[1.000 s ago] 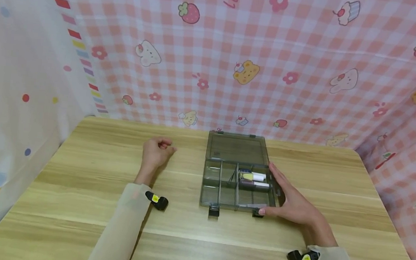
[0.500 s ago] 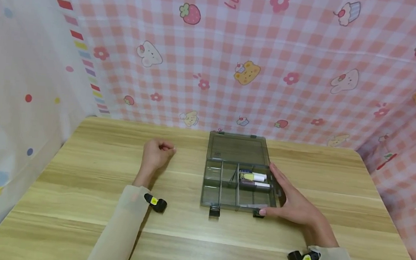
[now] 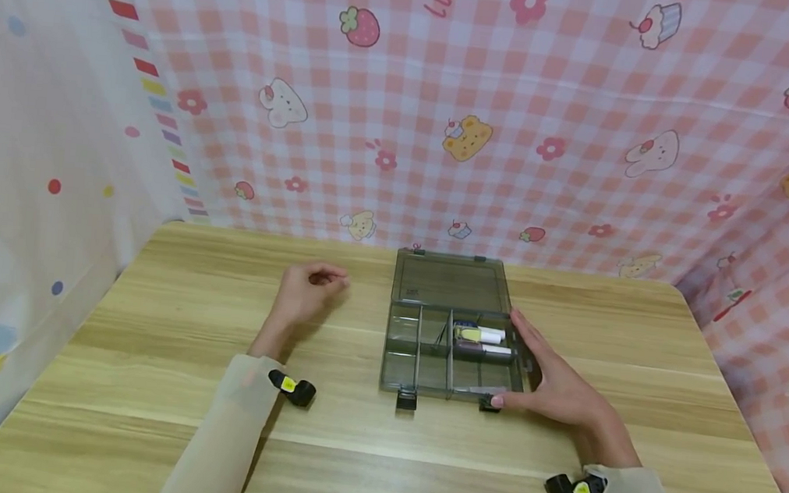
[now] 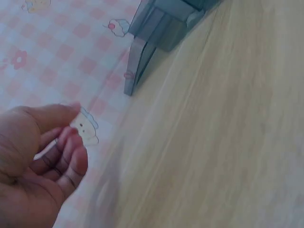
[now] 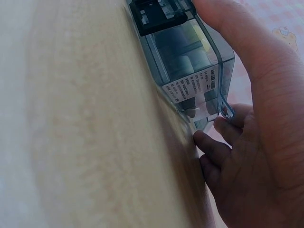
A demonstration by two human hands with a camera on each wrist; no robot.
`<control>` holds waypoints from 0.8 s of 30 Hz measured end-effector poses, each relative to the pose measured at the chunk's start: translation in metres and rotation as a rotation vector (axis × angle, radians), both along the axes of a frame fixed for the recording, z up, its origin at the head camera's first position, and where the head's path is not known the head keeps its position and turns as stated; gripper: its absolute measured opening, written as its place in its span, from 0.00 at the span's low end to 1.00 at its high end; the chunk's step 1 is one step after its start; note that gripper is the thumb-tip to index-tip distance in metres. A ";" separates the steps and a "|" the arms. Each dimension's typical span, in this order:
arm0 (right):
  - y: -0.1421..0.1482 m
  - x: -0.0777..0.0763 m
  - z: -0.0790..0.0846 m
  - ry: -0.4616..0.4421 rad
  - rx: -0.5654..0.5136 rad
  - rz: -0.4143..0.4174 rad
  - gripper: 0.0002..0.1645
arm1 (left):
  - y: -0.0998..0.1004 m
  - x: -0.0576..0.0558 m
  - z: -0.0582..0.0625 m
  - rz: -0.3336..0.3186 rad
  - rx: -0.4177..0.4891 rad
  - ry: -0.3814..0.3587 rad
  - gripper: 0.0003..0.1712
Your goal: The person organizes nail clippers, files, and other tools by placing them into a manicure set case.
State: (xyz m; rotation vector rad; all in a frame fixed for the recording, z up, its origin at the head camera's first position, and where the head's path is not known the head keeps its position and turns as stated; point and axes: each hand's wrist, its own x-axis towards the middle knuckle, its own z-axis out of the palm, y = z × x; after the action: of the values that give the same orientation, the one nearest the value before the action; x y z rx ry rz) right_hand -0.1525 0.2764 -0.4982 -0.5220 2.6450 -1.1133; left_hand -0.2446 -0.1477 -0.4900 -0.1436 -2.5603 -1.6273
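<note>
A smoky see-through plastic compartment box [image 3: 416, 362] lies on the table with its lid [image 3: 449, 281] folded back flat toward the curtain. Small nail polish bottles with white caps [image 3: 491, 336] lie in its upper right compartment. My right hand [image 3: 554, 386] holds the box's right end, thumb at the front latch and fingers along the far corner. In the right wrist view, the fingertips reach the wall under a barcode label [image 5: 192, 86]. Left of the box, my left hand [image 3: 304, 292] hovers with loosely curled fingers. Nothing shows between its thumb and fingers in the left wrist view.
Two black latches, one of them the left latch [image 3: 407, 399], hang off the box's front edge. The wooden table [image 3: 347, 462] ends at a pink checked curtain [image 3: 405, 122] behind the box. White cloth [image 3: 21, 245] hangs on the left side.
My left hand has shifted slightly right, toward the box, its fingers a little looser. The right hand and the box stay put.
</note>
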 end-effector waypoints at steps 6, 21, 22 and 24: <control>0.000 0.000 0.001 0.000 -0.006 -0.002 0.81 | 0.008 0.002 0.010 -0.070 0.037 0.039 0.11; 0.000 0.000 0.000 0.001 -0.030 0.000 0.81 | 0.036 0.014 0.027 -0.279 -0.023 0.121 0.08; 0.001 0.000 0.000 0.001 -0.029 0.000 0.81 | 0.039 0.014 0.027 -0.294 -0.028 0.131 0.08; 0.001 0.000 0.000 -0.001 -0.032 0.006 0.81 | 0.044 0.016 0.028 -0.317 -0.039 0.148 0.06</control>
State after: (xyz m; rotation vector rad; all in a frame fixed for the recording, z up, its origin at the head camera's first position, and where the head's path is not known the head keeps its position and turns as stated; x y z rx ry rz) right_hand -0.1528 0.2778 -0.4981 -0.5342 2.6273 -1.1552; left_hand -0.2286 -0.1038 -0.4622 -0.6783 -2.5552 -1.5902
